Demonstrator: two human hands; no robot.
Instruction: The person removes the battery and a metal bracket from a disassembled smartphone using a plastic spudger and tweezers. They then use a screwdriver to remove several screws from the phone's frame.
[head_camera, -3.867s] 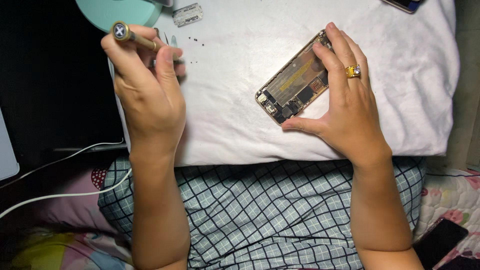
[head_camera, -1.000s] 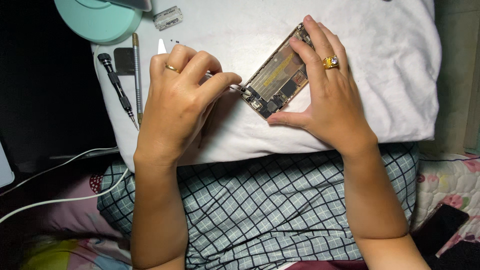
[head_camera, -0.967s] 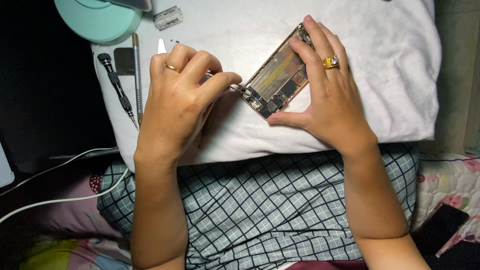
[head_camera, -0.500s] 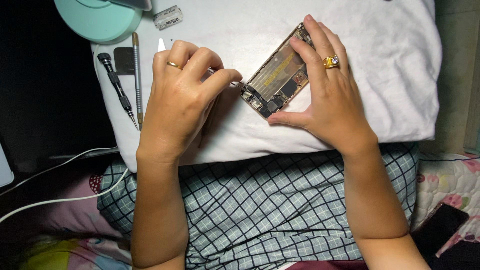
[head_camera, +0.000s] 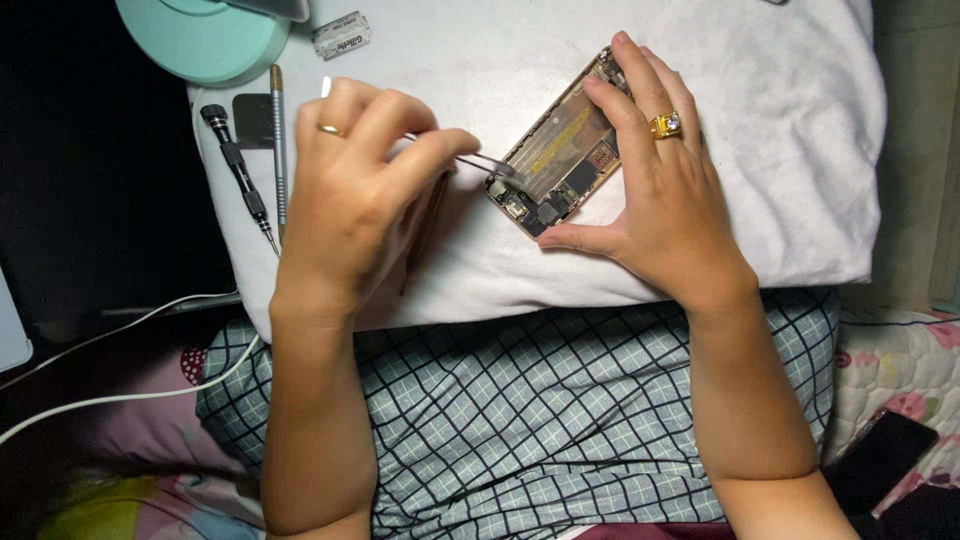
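Observation:
An opened gold phone body (head_camera: 553, 158) lies tilted on a white pillow (head_camera: 780, 150), its inner parts showing. My right hand (head_camera: 655, 190) holds it steady, thumb under its lower end and fingers over its upper right side, a gold ring on one finger. My left hand (head_camera: 360, 190) pinches thin metal tweezers (head_camera: 490, 164) whose tips reach the phone's lower left corner. A ring is on that hand too.
A black screwdriver (head_camera: 238, 172) and a slim metal tool (head_camera: 278, 140) lie at the pillow's left edge by a dark small piece (head_camera: 252, 120). A teal round lamp base (head_camera: 205, 38) and a razor blade (head_camera: 341, 34) sit above. White cables (head_camera: 120, 330) run left; checked cloth (head_camera: 520, 400) lies below.
Earlier my left hand held a screwdriver up at the left. That tool now lies on the pillow, and the hand has come to the phone with tweezers. The last second shows only a slight shift.

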